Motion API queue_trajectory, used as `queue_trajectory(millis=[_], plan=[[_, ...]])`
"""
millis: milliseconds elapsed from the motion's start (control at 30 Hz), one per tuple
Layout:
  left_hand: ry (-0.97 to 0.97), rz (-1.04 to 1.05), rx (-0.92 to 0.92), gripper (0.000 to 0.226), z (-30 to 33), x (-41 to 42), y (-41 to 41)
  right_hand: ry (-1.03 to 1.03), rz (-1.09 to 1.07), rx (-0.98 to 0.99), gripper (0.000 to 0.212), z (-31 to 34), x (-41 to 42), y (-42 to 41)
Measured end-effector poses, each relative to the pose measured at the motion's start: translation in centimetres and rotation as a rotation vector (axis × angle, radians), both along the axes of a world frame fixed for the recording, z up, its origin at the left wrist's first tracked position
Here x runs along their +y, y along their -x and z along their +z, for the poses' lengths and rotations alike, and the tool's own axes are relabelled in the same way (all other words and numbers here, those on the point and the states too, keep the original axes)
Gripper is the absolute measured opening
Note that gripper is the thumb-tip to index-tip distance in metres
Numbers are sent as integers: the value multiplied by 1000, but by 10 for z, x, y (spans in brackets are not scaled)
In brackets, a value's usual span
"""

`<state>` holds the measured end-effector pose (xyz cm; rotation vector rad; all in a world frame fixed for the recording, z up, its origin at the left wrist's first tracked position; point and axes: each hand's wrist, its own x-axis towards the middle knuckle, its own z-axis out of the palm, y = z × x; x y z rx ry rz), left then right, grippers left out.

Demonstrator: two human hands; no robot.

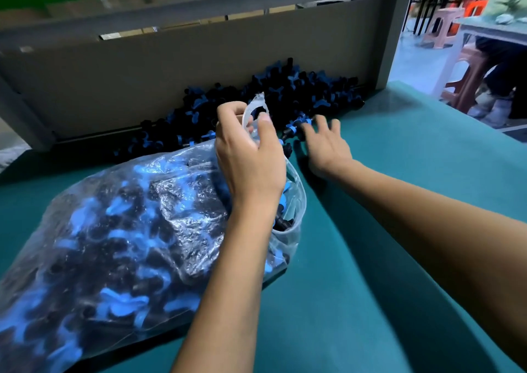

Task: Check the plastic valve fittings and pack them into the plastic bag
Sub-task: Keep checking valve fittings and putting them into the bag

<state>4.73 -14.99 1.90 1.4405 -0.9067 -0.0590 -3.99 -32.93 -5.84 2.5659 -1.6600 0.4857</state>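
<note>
The left hand [251, 156] pinches the plastic bag [119, 230] rim; just beside it, the right hand [325, 144] spreads relaxed fingers over loose valve fittings [296, 128].

Left hand [251, 156] pinches bag [119, 230] rim (clear plastic); right hand [328, 147] touches fittings [296, 128].

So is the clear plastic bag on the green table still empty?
No, the clear plastic bag is already bulging with black and blue valve fittings, its mouth held by the left hand.

Glossy crinkled plastic bag [159, 201]; matt teal cloth table [399, 230].
</note>
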Motion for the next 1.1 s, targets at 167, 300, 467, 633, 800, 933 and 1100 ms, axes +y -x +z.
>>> queue_trajectory(millis=[167,300,467,633,800,933,1100], plan=[[151,183,-127,47,3,6,-1,-70,341,325,69,8,-11,-10],[378,306,-378,38,7,8,-3,-147,342,197,60,4,-1,-2],[269,3,-330,22,-1,-2,-6,-115,235,-45,48,-5,30,24],[-75,-246,-293,15,-13,-9,-7,-21,122,-181,40,-18,54,56],[-345,-238,-370,15,-29,-16,-10,-215,45,-872,24,-19,72,67],[-507,-239,-481,9,-36,-16,-13,-693,157,-1666,30,-10,83,65],[-549,-377,-509,22,-39,-19,-8,-804,414,-1601,17,-12,88,72]])
